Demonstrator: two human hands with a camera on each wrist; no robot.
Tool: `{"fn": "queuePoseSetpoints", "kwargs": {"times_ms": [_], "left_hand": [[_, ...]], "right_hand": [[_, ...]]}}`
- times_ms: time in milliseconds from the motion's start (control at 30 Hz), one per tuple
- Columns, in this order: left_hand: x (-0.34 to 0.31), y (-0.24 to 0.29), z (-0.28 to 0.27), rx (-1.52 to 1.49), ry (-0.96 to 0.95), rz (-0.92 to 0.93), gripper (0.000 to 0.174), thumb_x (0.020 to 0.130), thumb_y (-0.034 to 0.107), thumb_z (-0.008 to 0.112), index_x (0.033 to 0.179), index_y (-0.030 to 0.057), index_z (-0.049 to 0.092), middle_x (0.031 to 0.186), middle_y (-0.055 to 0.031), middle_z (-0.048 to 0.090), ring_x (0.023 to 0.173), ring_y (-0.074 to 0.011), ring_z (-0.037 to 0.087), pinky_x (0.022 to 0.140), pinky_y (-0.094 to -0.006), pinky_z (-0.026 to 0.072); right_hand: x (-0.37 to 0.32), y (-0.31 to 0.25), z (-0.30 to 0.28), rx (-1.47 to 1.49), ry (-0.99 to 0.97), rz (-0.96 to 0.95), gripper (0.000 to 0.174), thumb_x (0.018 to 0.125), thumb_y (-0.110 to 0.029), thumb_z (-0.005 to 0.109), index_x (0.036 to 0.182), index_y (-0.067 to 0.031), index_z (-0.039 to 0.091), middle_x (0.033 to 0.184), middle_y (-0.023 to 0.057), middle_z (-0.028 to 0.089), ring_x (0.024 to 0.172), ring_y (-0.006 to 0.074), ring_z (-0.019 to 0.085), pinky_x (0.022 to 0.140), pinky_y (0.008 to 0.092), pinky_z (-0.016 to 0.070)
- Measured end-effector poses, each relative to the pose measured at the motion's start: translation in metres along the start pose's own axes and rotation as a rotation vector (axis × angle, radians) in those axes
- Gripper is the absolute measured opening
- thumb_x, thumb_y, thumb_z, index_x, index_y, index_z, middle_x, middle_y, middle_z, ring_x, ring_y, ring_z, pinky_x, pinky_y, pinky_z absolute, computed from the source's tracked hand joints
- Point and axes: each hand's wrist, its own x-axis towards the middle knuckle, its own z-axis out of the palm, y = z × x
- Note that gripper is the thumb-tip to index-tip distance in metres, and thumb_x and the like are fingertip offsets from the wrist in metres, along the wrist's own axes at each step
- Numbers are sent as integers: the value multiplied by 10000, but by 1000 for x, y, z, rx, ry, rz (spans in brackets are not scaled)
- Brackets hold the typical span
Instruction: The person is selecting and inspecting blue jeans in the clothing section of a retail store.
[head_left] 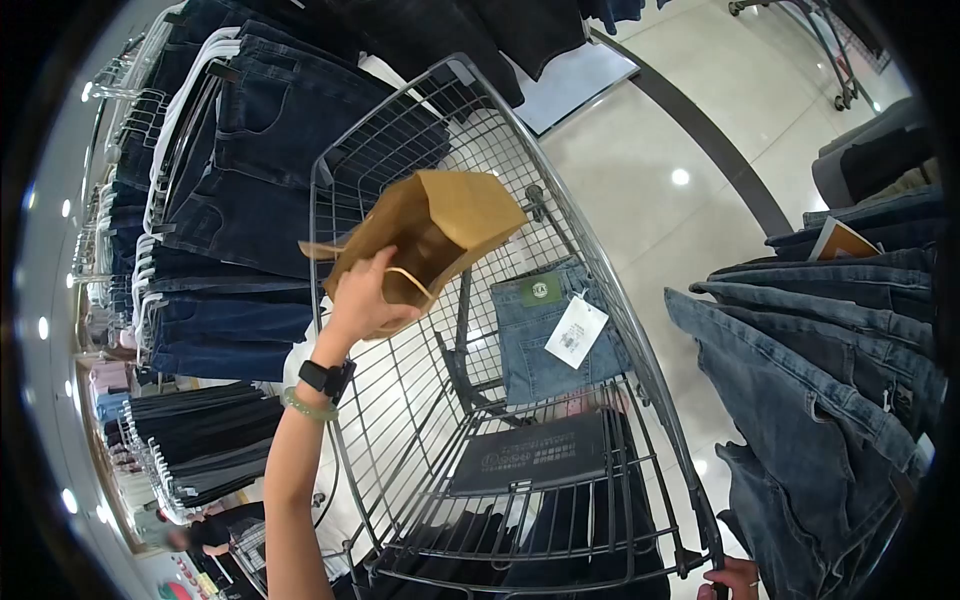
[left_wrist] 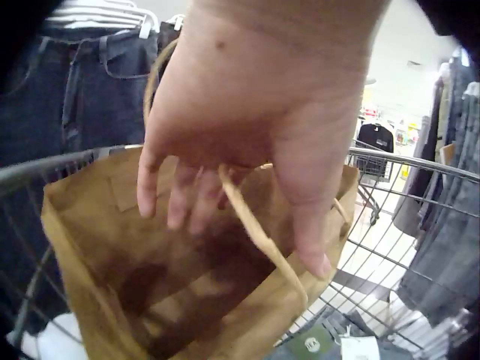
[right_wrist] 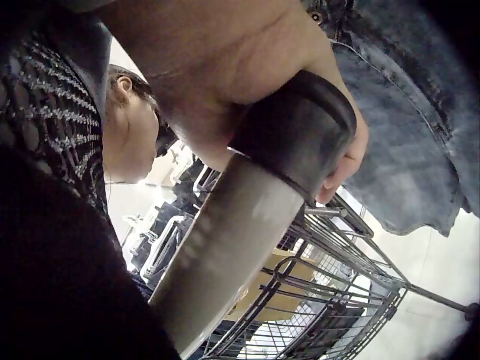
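The brown paper bag (head_left: 485, 212) sits within the far half of the cart (head_left: 462, 70), just beyond the left hand (head_left: 370, 300) and a little to its right. Its mouth gapes back toward that hand, and the left hand's fingers reach in over the near left edge, loosely straight, the thumb well apart from them. A cord handle (left_wrist: 259, 238) passes between thumb and fingers; the hand covers part of it, so I can't fairly say whether it is hooked or merely touching. The bag lies tilted, its long axis slanting from near left to far right, in line with the reach of the left arm. The folded jeans (head_left: 525, 360) lie to the right of the bag and nearer, apart from both hands. The left hand is clearly the closer one to the bag: the right hand (head_left: 735, 580) is well away at the near right, curled round the end of the cart handle (right_wrist: 232, 240).
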Motion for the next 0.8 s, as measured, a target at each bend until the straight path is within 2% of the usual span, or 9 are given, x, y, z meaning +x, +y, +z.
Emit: {"fn": "queuePoseSetpoints", "kwargs": {"times_ms": [100,167,267,400,500,567,633,700,800], "left_hand": [[-2,19,16,-112,-119,-31,685,652,268,804,1242,68,517,1091,-174,626,1039,-338,595,893,-411,474],[-6,41,20,-125,16,98,513,687,154,703,1162,71,529,1047,-165,613,1004,-346,579,853,-426,478],[-14,57,39,134,27,48,492,649,41,599,1134,65,524,1073,-123,584,999,-320,557,863,-436,439],[-27,80,46,-17,124,99,617,645,154,702,1215,72,481,1194,-139,507,1067,-360,512,888,-453,438],[-34,80,55,157,72,112,886,583,355,816,1329,76,428,1382,-166,400,1225,-391,413,996,-515,340],[-25,63,43,131,65,54,842,608,442,806,1285,62,481,1312,-191,449,1187,-378,439,970,-502,343],[-8,37,24,221,307,86,795,621,343,815,1283,61,479,1307,-178,467,1157,-368,465,955,-481,369],[8,6,10,192,364,19,732,635,236,808,1267,54,487,1269,-154,508,1140,-335,490,936,-436,398],[12,-5,8,-296,354,-20,692,648,208,818,1240,31,507,1143,-171,585,1065,-338,545,881,-410,446]], "right_hand": [[2,-2,-1,-10,3,-2,152,851,-20,614,1003,-25,612,1032,163,579,891,278,567,740,335,460],[4,-4,-1,-14,2,-11,152,854,-22,613,1006,-25,609,1025,163,579,896,281,565,744,336,458],[6,-7,-2,-19,-4,-38,148,860,-25,605,1008,-23,600,1012,163,576,932,296,556,780,346,451],[4,-9,-2,54,-17,94,145,864,-26,600,1009,-24,600,1008,162,578,936,301,556,811,359,444],[7,-10,-3,52,-16,78,143,866,-24,595,1009,-25,601,1003,158,578,931,291,555,825,360,438],[6,-7,-4,-9,-10,-12,141,867,-24,593,1007,-23,601,1003,156,578,926,283,554,821,355,438],[4,-4,-4,13,-12,20,138,867,-27,595,1004,-21,601,1003,157,578,932,288,553,830,360,435],[2,-4,-3,38,-20,50,136,866,-31,597,1001,-19,601,1002,158,579,938,292,553,839,365,433],[3,-5,-3,39,-6,43,134,866,-32,596,1000,-18,599,999,159,579,944,299,553,850,372,430]]}}
